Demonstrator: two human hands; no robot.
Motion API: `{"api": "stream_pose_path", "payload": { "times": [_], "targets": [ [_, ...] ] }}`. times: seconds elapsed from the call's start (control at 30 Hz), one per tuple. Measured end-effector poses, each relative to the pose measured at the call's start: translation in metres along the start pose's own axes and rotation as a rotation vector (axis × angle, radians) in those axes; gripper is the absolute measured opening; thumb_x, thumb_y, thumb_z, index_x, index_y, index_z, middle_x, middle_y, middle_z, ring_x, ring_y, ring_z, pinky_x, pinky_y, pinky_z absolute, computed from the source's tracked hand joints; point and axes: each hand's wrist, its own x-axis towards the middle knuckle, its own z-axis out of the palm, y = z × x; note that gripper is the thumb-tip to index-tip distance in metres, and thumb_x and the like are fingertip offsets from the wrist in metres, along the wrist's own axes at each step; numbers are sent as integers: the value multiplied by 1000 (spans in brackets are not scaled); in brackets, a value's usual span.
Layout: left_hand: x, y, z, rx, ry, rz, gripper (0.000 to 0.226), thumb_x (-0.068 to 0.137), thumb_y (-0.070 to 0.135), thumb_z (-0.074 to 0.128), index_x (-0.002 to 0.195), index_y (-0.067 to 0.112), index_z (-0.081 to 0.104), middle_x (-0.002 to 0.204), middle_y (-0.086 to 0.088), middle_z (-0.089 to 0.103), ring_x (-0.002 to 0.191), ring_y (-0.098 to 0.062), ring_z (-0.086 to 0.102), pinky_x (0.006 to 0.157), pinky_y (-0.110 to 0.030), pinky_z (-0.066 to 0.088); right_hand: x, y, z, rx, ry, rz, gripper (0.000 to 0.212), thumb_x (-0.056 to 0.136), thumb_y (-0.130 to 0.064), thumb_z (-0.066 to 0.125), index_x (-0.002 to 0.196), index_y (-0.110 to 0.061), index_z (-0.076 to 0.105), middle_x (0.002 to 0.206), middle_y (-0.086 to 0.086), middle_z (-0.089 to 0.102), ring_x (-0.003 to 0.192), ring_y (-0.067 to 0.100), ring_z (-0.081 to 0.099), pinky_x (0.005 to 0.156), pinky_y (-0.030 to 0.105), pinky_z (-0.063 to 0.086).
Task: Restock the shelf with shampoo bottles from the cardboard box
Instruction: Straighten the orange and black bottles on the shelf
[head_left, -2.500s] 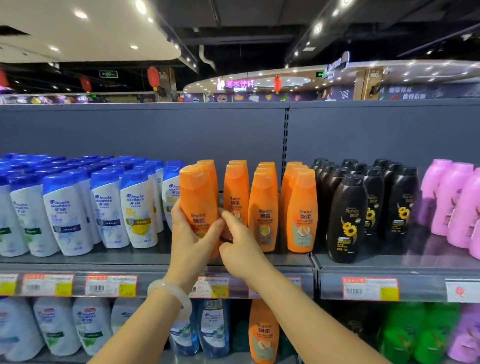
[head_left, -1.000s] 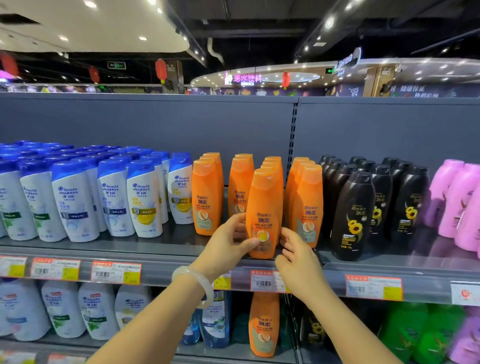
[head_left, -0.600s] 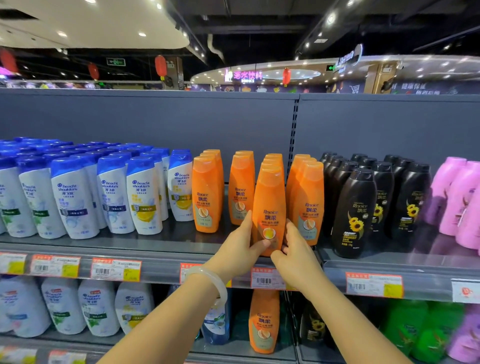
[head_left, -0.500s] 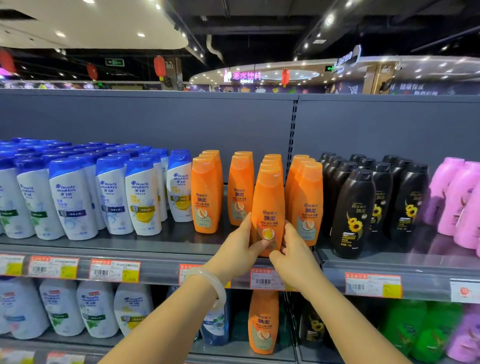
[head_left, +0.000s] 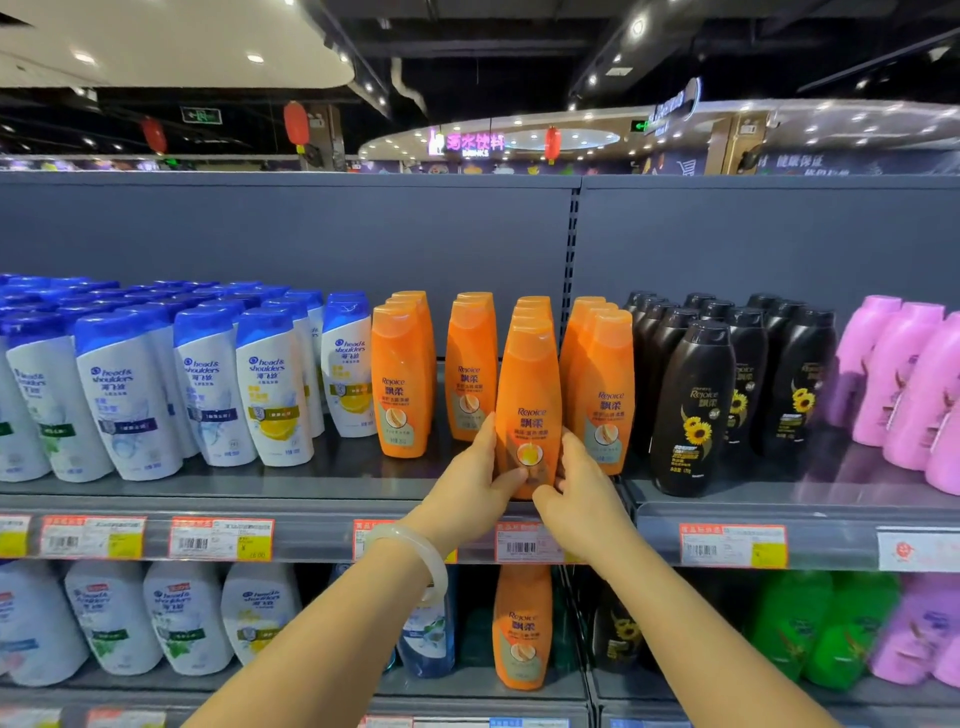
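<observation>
- A person's left hand (head_left: 475, 480) and right hand (head_left: 576, 491) clasp the lower part of an orange shampoo bottle (head_left: 529, 400) from either side, fingers curled against its flanks and both thumbs lying on its front label.
- The bottle stands upright at the front edge of the grey shelf (head_left: 322, 480), at the head of the third of four rows of orange bottles (head_left: 402, 374), its "Rejoice" label facing out.
- A pale bangle (head_left: 415, 556) circles the left wrist; both forearms reach up from the bottom of the view.
- To the left of the orange rows stand white bottles with blue caps (head_left: 130, 384), packed in several rows to the back panel.
- To the right, just past the shelf's upright joint, stand black bottles with sunflower labels (head_left: 693, 410), and beyond them pink bottles (head_left: 904, 374) at the frame's edge.
- Price tags (head_left: 221, 539) in red, white and yellow run along the shelf's front rail.
- The shelf below holds more white bottles, a single orange bottle (head_left: 522, 626) directly under the hands, and green bottles (head_left: 821, 623) farther right.
- Above the back panel hang red lanterns (head_left: 296, 122) and a glowing pink store sign (head_left: 475, 143).
- The cardboard box is out of view.
</observation>
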Motion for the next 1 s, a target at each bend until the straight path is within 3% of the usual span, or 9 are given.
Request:
{"api": "stream_pose_path", "payload": {
  "times": [0.13,0.23,0.3,0.37,0.47,0.67,0.83,0.93,1.0],
  "targets": [
    [-5,-2,1,20,31,21,93,88,18,61,148,18,-9,143,3,43,131,-11,42,110,-34,36,-4,2,-5,47,32,5,66,87,-5,48,146,-21,21,144,4,40,132,25,42,109,43,37],
    [-26,1,9,10,305,155,85,84,17,66,147,15,10,148,4,30,136,-4,29,111,-18,26,-19,6,-16,91,117,-26,64,86,3,43,145,-14,25,147,9,37,135,21,38,113,37,33],
    [-45,4,25,-22,490,265,64,85,17,65,139,12,31,136,1,41,127,-5,39,105,-11,31,-32,10,-24,122,169,-62,58,85,9,42,140,-10,36,142,9,43,131,18,42,110,29,35],
    [-61,6,47,-6,520,356,40,86,18,61,122,9,47,117,-4,52,110,-7,49,94,-10,37,-44,18,-30,131,202,-76,49,84,10,43,130,-9,47,132,8,52,124,16,49,101,23,41],
    [-76,-1,92,115,224,328,34,86,24,58,114,5,54,109,-9,55,102,-14,51,85,-14,37,-62,44,-36,117,198,-43,40,83,9,43,118,-7,56,112,1,57,107,12,55,86,13,44],
    [-100,-33,183,372,-551,-102,62,88,26,61,140,9,30,145,-12,33,131,-26,35,100,-32,34,-104,147,-50,-140,8,316,36,86,-4,50,122,-9,56,126,10,58,113,23,57,99,36,46],
    [-118,-41,249,386,-776,-203,63,90,27,58,142,8,28,145,-14,35,128,-28,42,98,-31,38,-169,250,-67,-300,-271,649,34,92,-15,52,125,-9,52,135,13,50,118,25,51,98,33,42],
    [-127,-33,298,390,-853,-218,63,90,28,57,141,7,28,144,-14,37,130,-27,41,99,-31,38,-214,297,-88,-374,-309,742,26,90,-13,52,109,3,59,122,20,58,106,27,56,90,31,43],
    [-134,-24,333,402,-884,-240,63,90,30,57,141,9,29,143,-12,39,128,-27,43,99,-32,39,-242,326,-107,-372,-342,812,15,90,-14,51,93,-5,62,100,12,60,95,24,56,84,29,43]
  ]
}}
